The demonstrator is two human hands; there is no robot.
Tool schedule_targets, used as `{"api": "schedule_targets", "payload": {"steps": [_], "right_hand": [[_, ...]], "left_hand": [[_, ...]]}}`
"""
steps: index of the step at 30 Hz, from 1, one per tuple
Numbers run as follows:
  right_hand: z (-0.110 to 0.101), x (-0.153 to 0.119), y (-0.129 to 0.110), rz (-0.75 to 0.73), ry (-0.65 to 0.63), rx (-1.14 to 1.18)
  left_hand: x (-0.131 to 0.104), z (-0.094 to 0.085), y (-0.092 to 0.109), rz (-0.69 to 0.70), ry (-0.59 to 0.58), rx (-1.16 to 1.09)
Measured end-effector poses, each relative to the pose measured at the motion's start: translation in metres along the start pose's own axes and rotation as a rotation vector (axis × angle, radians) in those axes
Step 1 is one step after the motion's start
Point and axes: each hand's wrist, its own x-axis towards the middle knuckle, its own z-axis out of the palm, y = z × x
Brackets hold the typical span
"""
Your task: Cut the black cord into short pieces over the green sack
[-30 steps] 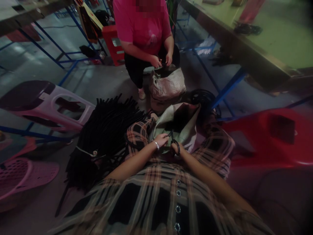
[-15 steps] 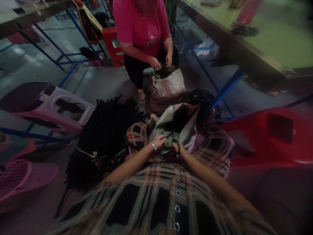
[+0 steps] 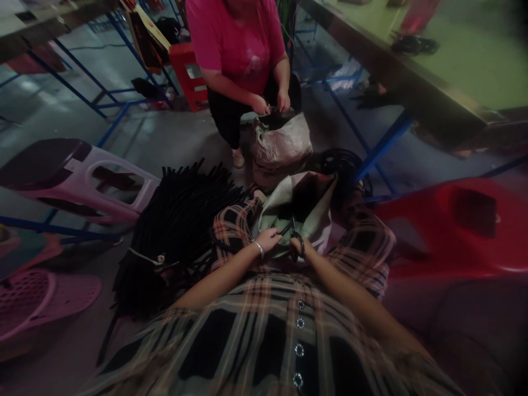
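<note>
My left hand [image 3: 269, 240] pinches the end of a thin black strip [image 3: 286, 229] over a pale open sack [image 3: 276, 210]. Close by on the right, my right hand [image 3: 297, 247] is closed round the dark handles of a pair of scissors [image 3: 303, 245]; the blades point up and meet or lie close to the strip. The sack stands between my legs, its inside dark with some green near the front. A big bundle of black strips [image 3: 181, 220], tied with a pale cord, lies to the left.
A person in a pink shirt [image 3: 243, 49] sits opposite, both hands over another sack [image 3: 282, 144]. Left are a pink stool [image 3: 78, 181] and pink basket [image 3: 25, 302]; right are a red stool [image 3: 445, 236] and a table edge [image 3: 396, 71].
The scissors have turned slightly in my right hand, with the blades now more upright. My left hand stays almost in place. The view has shifted a little.
</note>
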Motion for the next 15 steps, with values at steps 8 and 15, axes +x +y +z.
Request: {"api": "schedule_targets", "payload": {"steps": [8,15], "right_hand": [[0.0027,-0.0017,-0.0009,0.055,0.084,-0.001],[0.0062,0.0057,0.0068,0.06,0.017,0.092]], "left_hand": [[0.0033,0.0006,0.0025,-0.117,0.037,-0.176],[0.0078,-0.0001,-0.0032,-0.181,0.03,-0.356]]}}
